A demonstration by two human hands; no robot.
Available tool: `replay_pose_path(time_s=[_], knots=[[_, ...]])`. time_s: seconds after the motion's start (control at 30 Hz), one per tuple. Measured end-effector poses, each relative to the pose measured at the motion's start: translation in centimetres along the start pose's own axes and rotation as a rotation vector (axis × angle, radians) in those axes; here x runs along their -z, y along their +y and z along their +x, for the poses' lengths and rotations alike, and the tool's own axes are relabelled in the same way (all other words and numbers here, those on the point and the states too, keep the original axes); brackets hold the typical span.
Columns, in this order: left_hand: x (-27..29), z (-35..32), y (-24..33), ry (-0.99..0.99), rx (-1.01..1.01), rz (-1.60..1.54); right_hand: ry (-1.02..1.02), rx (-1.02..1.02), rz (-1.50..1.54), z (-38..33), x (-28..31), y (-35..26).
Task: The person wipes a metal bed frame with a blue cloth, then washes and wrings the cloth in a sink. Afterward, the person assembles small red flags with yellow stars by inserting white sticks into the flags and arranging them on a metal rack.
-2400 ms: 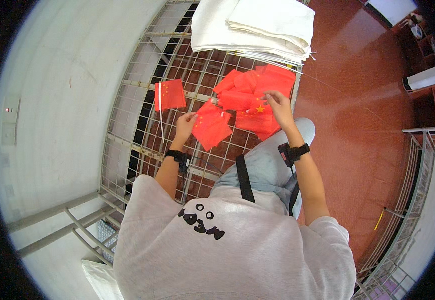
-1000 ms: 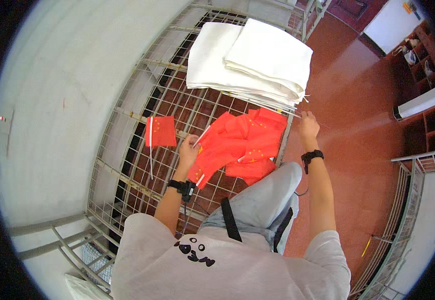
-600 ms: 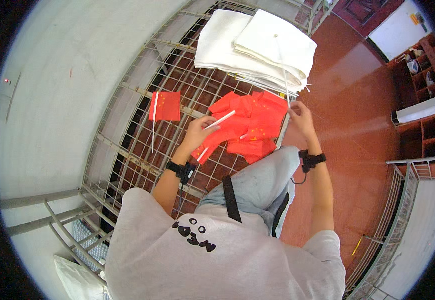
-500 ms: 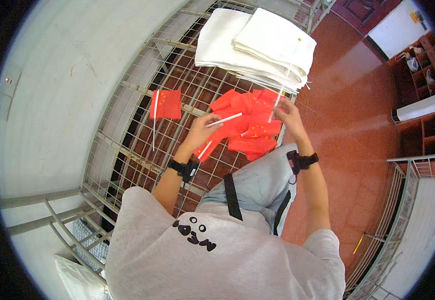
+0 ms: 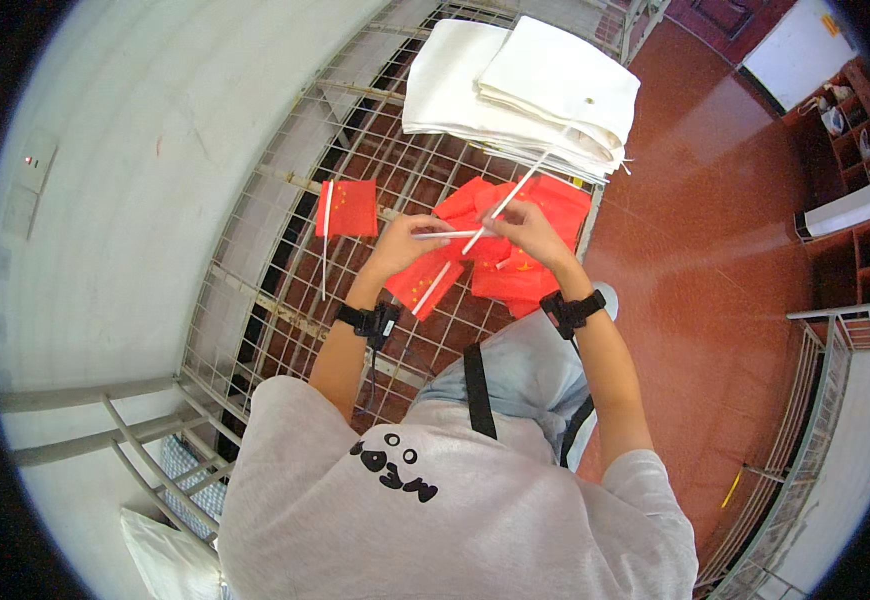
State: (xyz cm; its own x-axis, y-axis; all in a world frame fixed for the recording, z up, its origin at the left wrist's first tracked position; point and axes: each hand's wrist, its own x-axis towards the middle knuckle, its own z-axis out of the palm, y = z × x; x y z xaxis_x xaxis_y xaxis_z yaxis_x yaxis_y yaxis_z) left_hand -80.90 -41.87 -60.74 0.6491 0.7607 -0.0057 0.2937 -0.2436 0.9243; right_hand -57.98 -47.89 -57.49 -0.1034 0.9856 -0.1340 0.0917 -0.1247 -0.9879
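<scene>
My left hand point(image 5: 402, 243) holds a small red flag point(image 5: 423, 284) and a short white stick point(image 5: 447, 235) over a wire-mesh shelf point(image 5: 275, 260). My right hand point(image 5: 527, 226) pinches a long white stick point(image 5: 513, 198) that slants up toward the white cloth. Both hands meet above a loose pile of red flags point(image 5: 525, 250) on the mesh. A finished red flag on its white stick point(image 5: 347, 212) lies apart to the left of my left hand.
A stack of folded white cloth point(image 5: 525, 90) lies at the far end of the shelf. A pale wall point(image 5: 125, 150) runs along the left. Red floor point(image 5: 715, 230) lies to the right, with metal racks point(image 5: 805, 440) at the right edge.
My right hand came in from the shelf's right edge with a long stick and met my left hand over the flag pile. The left hand stayed put with its flag.
</scene>
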Motion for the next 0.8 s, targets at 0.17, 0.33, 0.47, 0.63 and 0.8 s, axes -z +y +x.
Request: replay_pose_path(time_s=[0.17, 0.33, 0.47, 0.63, 0.8], knots=[[-1.2, 0.7, -0.4, 0.278, -0.076, 0.121, -0.048, 0.043, -0.017, -0.2, -0.6, 2.9], [-4.0, 0.8, -3.6, 0.666, -0.036, 0.174, 0.112, 0.076, -0.028, 0.0, -2.7, 5.8], [-4.5, 0.7, -4.6, 0.599, 0.354, -0.516, 0.225, 0.161, -0.174, -0.1, -4.3, 6.7], [-4.1, 0.6, -3.4, 0.476, 0.409, -0.556, 0.102, 0.189, -0.404, -1.0, -6.1, 6.3], [-3.8, 0.6, -4.9, 0.516, 0.410, -0.642, 0.028, 0.204, -0.275, -1.0, -5.4, 6.5]])
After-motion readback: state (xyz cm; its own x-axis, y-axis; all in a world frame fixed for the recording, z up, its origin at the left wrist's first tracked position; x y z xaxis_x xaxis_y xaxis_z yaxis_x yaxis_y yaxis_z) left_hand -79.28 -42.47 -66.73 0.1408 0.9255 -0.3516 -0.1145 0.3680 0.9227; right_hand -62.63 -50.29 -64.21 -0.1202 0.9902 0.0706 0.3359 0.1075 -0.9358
